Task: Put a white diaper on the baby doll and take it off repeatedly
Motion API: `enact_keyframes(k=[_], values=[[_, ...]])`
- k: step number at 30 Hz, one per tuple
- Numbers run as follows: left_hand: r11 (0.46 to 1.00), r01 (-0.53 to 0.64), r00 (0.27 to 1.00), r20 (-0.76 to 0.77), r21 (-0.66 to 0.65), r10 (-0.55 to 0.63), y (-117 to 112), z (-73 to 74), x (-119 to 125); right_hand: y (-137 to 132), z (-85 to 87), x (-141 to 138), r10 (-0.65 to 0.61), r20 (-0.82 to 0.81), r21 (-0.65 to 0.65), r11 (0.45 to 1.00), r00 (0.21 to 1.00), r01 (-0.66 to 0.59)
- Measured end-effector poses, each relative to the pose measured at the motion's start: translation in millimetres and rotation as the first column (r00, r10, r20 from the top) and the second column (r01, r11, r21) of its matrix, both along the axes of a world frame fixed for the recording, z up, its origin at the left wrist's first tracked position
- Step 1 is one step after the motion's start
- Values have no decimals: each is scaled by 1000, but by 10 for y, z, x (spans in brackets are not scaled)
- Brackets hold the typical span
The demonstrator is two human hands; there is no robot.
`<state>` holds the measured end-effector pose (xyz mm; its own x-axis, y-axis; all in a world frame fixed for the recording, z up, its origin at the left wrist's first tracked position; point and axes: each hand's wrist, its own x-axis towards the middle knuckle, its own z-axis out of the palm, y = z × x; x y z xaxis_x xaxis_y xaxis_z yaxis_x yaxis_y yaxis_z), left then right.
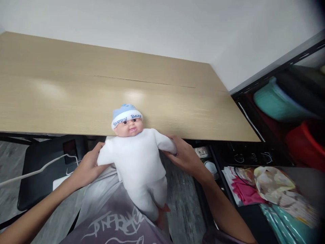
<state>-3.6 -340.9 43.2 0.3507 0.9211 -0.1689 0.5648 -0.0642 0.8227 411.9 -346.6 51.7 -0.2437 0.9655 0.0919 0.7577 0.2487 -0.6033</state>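
A baby doll (pixel 139 166) with a white padded body and a blue and white knitted cap (pixel 126 114) faces me, head away and legs toward my lap. My left hand (pixel 92 165) is closed round the doll's arm on the left. On the other side, my right hand (pixel 182 154) grips the doll's other arm near its end. Its head lies over the near edge of the wooden table (pixel 162 108), while the body is in front of that edge, above my lap. Some of my fingers are hidden behind the doll's arms.
Below the table at left stands a black chair (pixel 38 169) with a white cable (pixel 43 167) across it. To the right, a black shelf holds a teal container (pixel 274 101), a red container (pixel 307 144), pink cloth (pixel 247 192) and plastic packets (pixel 286 220).
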Motion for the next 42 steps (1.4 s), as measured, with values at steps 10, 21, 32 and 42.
enact_keyframes(k=[10,21,32,42], values=[[936,97,949,-314,337,14,995,37,122,500,-529,154,-221,-11,245,945,975,217],[848,-23,853,-432,530,293,1757,-107,-130,1249,-725,140,-281,15,318,911,960,262],[776,-43,806,-437,629,399,2743,-381,-7,2413,-839,266,-266,32,352,905,963,238],[751,-82,832,-370,655,414,3739,-415,102,3480,-953,337,-293,32,406,877,955,256]])
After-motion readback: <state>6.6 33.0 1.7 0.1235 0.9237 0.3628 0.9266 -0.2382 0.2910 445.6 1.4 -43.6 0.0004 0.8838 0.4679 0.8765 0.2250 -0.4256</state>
